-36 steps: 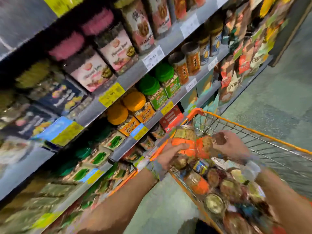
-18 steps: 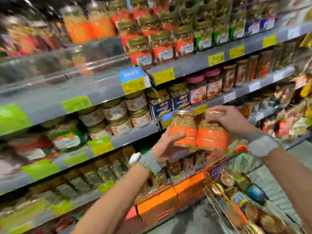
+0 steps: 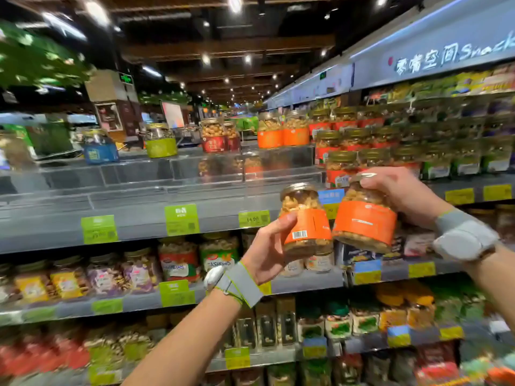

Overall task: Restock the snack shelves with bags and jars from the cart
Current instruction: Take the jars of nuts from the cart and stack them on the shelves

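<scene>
Across from me the snack shelves [image 3: 133, 207] fill the view, their upper tier mostly bare, with two orange-labelled jars [image 3: 282, 133] standing at its back. Raised before that tier, the right jar [image 3: 365, 221] tilts just beside the left jar [image 3: 305, 218]. My right hand [image 3: 404, 193] grips its lid from above, and my left hand [image 3: 267, 252] curls round the left jar's lower half.
</scene>
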Demonstrator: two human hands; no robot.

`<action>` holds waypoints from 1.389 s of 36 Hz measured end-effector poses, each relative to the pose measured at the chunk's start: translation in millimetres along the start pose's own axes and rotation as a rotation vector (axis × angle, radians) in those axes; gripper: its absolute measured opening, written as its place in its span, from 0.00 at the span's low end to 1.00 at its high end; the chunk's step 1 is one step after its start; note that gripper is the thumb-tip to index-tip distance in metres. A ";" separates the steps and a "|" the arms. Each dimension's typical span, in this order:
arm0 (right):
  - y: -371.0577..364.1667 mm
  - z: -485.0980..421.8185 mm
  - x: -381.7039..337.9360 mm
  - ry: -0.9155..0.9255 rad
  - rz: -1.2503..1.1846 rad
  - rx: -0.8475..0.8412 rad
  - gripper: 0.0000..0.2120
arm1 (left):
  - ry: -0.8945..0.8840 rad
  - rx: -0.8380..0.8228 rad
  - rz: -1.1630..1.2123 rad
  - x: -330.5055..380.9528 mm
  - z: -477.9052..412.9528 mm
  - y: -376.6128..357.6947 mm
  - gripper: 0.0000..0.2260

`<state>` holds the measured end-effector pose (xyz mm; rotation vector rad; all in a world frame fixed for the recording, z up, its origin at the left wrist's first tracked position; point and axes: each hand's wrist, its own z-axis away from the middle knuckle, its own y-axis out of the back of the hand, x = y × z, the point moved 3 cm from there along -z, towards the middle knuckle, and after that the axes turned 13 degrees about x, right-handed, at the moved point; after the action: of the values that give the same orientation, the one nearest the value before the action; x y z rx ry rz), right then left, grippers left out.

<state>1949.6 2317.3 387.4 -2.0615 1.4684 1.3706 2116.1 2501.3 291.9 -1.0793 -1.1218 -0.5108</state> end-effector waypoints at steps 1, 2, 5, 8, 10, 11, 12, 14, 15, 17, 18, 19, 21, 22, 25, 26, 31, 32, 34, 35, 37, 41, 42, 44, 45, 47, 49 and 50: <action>-0.3 -7.4 -3.3 0.022 -0.015 -0.019 0.29 | -0.038 0.004 -0.029 5.1 -1.2 2.0 0.24; -2.0 -19.7 -10.5 0.062 -0.018 -0.033 0.36 | -0.080 0.017 -0.049 15.3 -3.2 3.1 0.27; -0.6 -45.7 -27.5 0.192 0.048 -0.056 0.30 | -0.089 0.056 -0.058 32.3 -7.2 2.6 0.32; -4.7 -71.8 -49.5 0.279 0.108 -0.094 0.21 | -0.125 0.143 0.003 49.7 -15.7 5.5 0.28; -10.5 -89.3 -56.1 0.325 0.128 -0.144 0.16 | -0.155 0.180 0.005 60.5 -19.8 5.0 0.27; -14.0 -97.3 -57.6 0.346 0.149 -0.166 0.16 | -0.181 0.186 -0.014 65.4 -21.0 3.7 0.26; -17.5 -104.7 -60.5 0.370 0.167 -0.191 0.17 | -0.212 0.190 -0.021 70.9 -24.8 1.9 0.26; -23.3 -120.3 -64.0 0.425 0.222 -0.237 0.19 | -0.254 0.177 -0.014 79.5 -32.6 -4.2 0.27; -27.2 -127.9 -64.0 0.450 0.257 -0.236 0.21 | -0.261 0.177 0.003 82.3 -35.4 -6.2 0.28; -30.0 -145.2 -60.3 0.479 0.285 -0.278 0.25 | -0.263 0.197 0.084 84.0 -50.2 -11.5 0.29; -32.9 -152.4 -56.8 0.491 0.297 -0.311 0.25 | -0.263 0.202 0.133 84.1 -54.6 -13.4 0.32; -38.7 -155.7 -54.4 0.496 0.309 -0.318 0.25 | -0.269 0.203 0.168 84.7 -56.1 -11.7 0.37; -47.9 -161.6 -53.4 0.505 0.270 -0.332 0.26 | -0.300 0.182 0.227 85.0 -59.2 -13.8 0.44; -49.9 -164.7 -52.2 0.511 0.254 -0.351 0.27 | -0.313 0.180 0.257 84.8 -63.1 -16.7 0.45; -64.6 -177.6 -48.7 0.574 0.244 -0.355 0.25 | -0.343 0.170 0.343 87.3 -77.7 -22.7 0.45; -70.9 -179.4 -47.0 0.586 0.247 -0.361 0.21 | -0.359 0.183 0.357 88.3 -81.1 -22.7 0.43; -99.8 -199.9 -32.7 0.613 0.260 -0.345 0.04 | -0.429 0.275 0.298 98.4 -101.3 -14.8 0.32; -102.9 -203.2 -32.4 0.572 0.275 -0.349 0.09 | -0.432 0.284 0.291 100.3 -103.5 -11.9 0.32; -111.3 -214.0 -32.3 0.490 0.371 -0.354 0.21 | -0.454 0.279 0.282 109.9 -110.6 -3.1 0.38; -114.0 -218.0 -34.0 0.479 0.434 -0.342 0.26 | -0.472 0.281 0.266 114.1 -112.5 -0.6 0.41; -121.3 -226.7 -38.6 0.531 0.593 -0.273 0.31 | -0.482 0.282 0.232 122.2 -120.3 7.1 0.45; -132.2 -238.8 -47.5 0.608 0.769 -0.230 0.32 | -0.445 0.293 0.109 135.2 -133.4 26.1 0.40; -133.8 -243.3 -47.6 0.601 0.771 -0.243 0.29 | -0.452 0.295 0.069 139.9 -138.6 32.3 0.37; -132.6 -251.1 -48.3 0.568 0.738 -0.256 0.22 | -0.495 0.318 -0.036 148.0 -145.8 42.6 0.35; -129.3 -254.0 -49.6 0.556 0.719 -0.250 0.20 | -0.527 0.346 -0.083 151.7 -148.1 46.3 0.34; -126.2 -260.6 -47.9 0.561 0.716 -0.216 0.17 | -0.579 0.411 -0.131 159.6 -154.8 58.7 0.34; -128.8 -264.8 -43.5 0.594 0.778 -0.223 0.16 | -0.585 0.442 -0.146 168.5 -161.8 69.3 0.33; -131.5 -265.5 -39.4 0.608 0.821 -0.242 0.16 | -0.580 0.447 -0.156 172.7 -165.5 73.3 0.33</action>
<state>2201.3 2224.1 518.8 -2.2349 2.7514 1.2278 2319.3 2416.0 410.2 -0.7602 -1.7413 -0.0425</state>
